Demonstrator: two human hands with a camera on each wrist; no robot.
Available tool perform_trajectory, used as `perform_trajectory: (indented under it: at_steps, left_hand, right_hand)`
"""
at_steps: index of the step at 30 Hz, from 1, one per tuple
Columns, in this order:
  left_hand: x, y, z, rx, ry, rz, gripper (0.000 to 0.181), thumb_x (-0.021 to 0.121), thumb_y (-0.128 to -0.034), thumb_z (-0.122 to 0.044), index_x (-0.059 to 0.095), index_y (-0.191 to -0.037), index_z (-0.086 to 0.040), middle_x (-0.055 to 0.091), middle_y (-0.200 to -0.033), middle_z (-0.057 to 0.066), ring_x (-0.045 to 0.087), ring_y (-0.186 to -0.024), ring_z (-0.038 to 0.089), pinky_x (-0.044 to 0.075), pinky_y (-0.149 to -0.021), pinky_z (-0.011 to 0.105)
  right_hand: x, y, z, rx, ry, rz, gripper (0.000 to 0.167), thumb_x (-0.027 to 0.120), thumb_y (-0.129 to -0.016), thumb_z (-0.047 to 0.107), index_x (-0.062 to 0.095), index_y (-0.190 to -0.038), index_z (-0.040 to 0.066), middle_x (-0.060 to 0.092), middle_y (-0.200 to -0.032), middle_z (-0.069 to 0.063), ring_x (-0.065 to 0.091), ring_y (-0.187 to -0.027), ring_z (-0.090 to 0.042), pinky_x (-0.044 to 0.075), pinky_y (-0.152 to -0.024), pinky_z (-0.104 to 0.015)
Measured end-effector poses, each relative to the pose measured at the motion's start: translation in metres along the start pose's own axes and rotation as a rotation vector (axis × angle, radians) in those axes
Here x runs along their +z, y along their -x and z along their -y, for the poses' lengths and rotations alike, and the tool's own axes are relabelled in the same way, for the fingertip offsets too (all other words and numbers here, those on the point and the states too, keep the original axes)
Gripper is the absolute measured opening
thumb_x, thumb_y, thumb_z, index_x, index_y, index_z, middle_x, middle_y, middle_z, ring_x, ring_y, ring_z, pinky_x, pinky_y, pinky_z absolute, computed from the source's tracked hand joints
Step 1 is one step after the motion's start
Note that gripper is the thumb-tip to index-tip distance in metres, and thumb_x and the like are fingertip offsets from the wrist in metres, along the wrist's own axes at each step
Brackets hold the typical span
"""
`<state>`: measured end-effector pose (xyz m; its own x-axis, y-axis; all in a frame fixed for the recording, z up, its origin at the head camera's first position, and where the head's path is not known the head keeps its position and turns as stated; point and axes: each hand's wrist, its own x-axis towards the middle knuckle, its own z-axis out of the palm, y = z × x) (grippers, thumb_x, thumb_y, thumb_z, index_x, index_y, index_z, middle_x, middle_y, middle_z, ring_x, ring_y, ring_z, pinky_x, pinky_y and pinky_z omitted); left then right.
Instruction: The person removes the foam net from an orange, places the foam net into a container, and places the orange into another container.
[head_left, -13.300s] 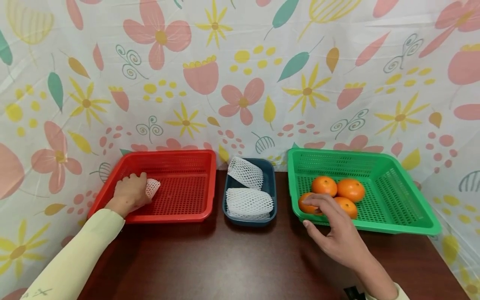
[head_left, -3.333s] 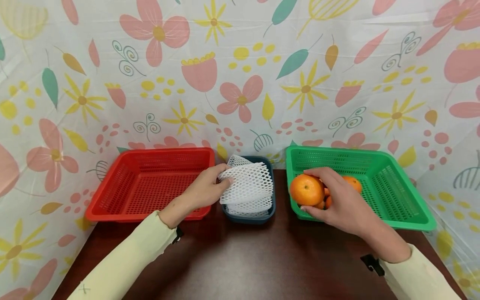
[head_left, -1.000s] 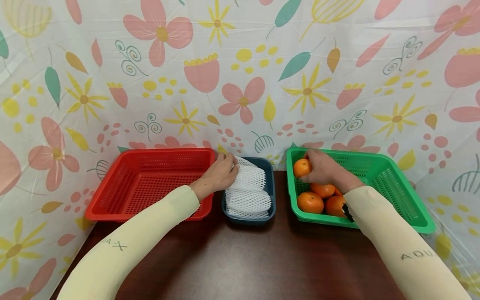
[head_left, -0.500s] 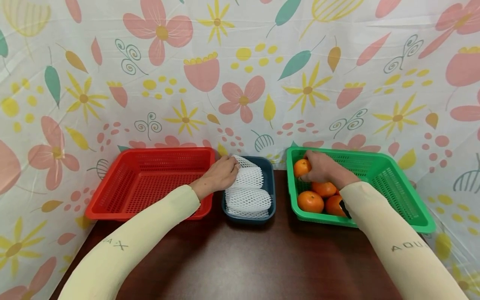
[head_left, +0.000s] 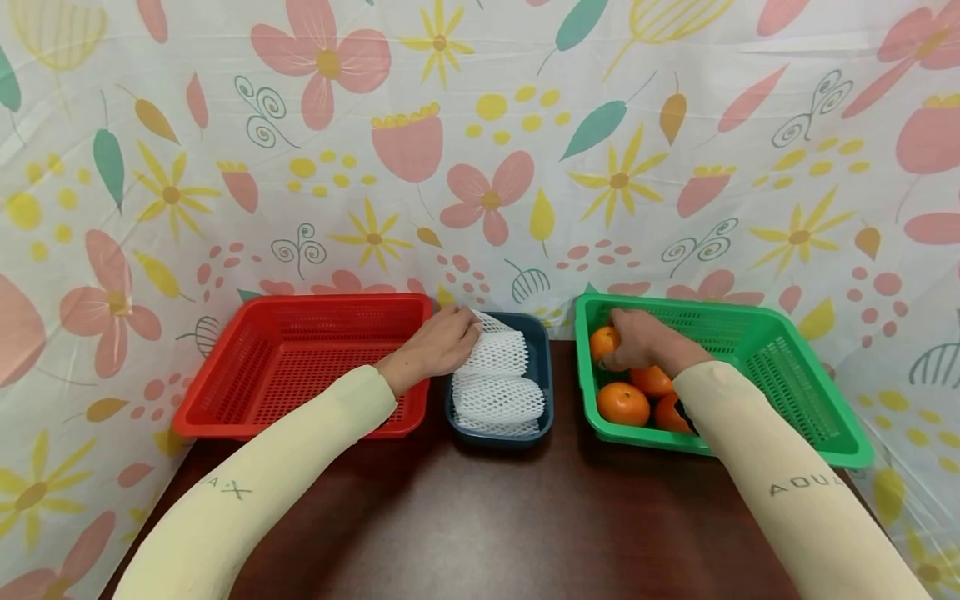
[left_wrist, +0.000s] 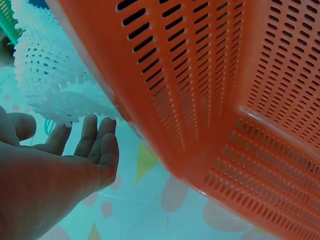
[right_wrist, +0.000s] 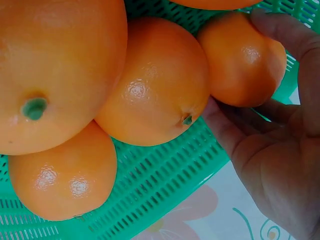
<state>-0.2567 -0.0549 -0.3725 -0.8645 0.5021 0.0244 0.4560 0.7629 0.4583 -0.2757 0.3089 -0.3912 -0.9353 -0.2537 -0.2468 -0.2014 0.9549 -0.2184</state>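
My right hand (head_left: 637,337) reaches into the back left corner of the green basket (head_left: 780,387). Its thumb and fingers curl round an orange (right_wrist: 245,60), seen closer in the right wrist view. Several other oranges (head_left: 622,404) lie in front of it and partly under the wrist. My left hand (head_left: 435,342) is at the left rim of the dark blue tray (head_left: 540,350), where white foam fruit nets (head_left: 498,404) are stacked. In the left wrist view its fingers are loosely bent, and their tips reach the lower edge of a foam net (left_wrist: 50,75).
A red perforated basket (head_left: 322,367) stands left of the tray, under my left forearm. All three containers sit on a dark brown table (head_left: 495,517), against a flower-patterned cloth (head_left: 487,125).
Earlier my left hand was in the red basket at a foam net, then carried one to the tray. My right hand has moved an orange from the front to the green basket's back left corner.
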Motion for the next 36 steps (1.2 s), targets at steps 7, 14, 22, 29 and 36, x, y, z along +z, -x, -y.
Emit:
perform_trajectory:
  at_steps: [7, 14, 22, 29, 36]
  left_hand:
    - [-0.003, 0.002, -0.001, 0.010, 0.017, -0.007, 0.035, 0.049, -0.1108, -0.029, 0.063, -0.131, -0.004, 0.059, -0.131, 0.013, 0.054, -0.120, 0.025, 0.050, -0.102, 0.040]
    - [-0.002, 0.005, 0.000, -0.022, 0.042, 0.008, 0.034, 0.057, -0.1081, -0.033, 0.062, -0.131, -0.009, 0.057, -0.131, 0.011, 0.054, -0.113, 0.021, 0.052, -0.096, 0.038]
    - [-0.002, 0.007, 0.000, -0.024, 0.027, 0.022, 0.033, 0.062, -0.1055, -0.037, 0.063, -0.128, -0.013, 0.057, -0.134, 0.015, 0.054, -0.110, 0.021, 0.053, -0.092, 0.037]
    - [0.000, 0.009, 0.000, -0.029, 0.009, 0.022, 0.036, 0.065, -0.1036, -0.038, 0.063, -0.130, -0.013, 0.056, -0.131, 0.013, 0.055, -0.106, 0.021, 0.054, -0.087, 0.036]
    - [-0.003, 0.016, 0.004, -0.020, 0.035, -0.008, 0.037, 0.065, -0.1040, -0.036, 0.066, -0.131, -0.012, 0.057, -0.133, 0.010, 0.056, -0.110, 0.021, 0.055, -0.092, 0.038]
  right_hand:
    - [0.002, 0.001, -0.001, 0.001, 0.034, 0.035, 0.065, 0.084, -0.087, 0.036, 0.051, -0.123, -0.007, 0.062, -0.109, -0.022, 0.058, -0.098, -0.038, 0.052, -0.090, -0.053]
    - [0.009, -0.002, -0.005, 0.005, 0.061, 0.030, 0.066, 0.086, -0.086, 0.034, 0.050, -0.122, -0.008, 0.062, -0.108, -0.025, 0.059, -0.100, -0.041, 0.052, -0.092, -0.056]
    - [0.011, -0.001, -0.006, 0.004, 0.068, 0.032, 0.077, 0.085, -0.088, 0.034, 0.045, -0.133, -0.014, 0.059, -0.124, -0.034, 0.058, -0.113, -0.046, 0.050, -0.101, -0.060]
    - [0.003, 0.005, -0.004, -0.003, 0.082, 0.033, 0.069, 0.081, -0.091, 0.039, 0.050, -0.129, -0.010, 0.060, -0.122, -0.031, 0.059, -0.110, -0.044, 0.050, -0.099, -0.060]
    - [-0.006, 0.019, -0.001, -0.020, 0.044, 0.007, 0.061, 0.071, -0.100, 0.028, 0.049, -0.139, -0.013, 0.059, -0.133, -0.034, 0.059, -0.117, -0.047, 0.050, -0.101, -0.062]
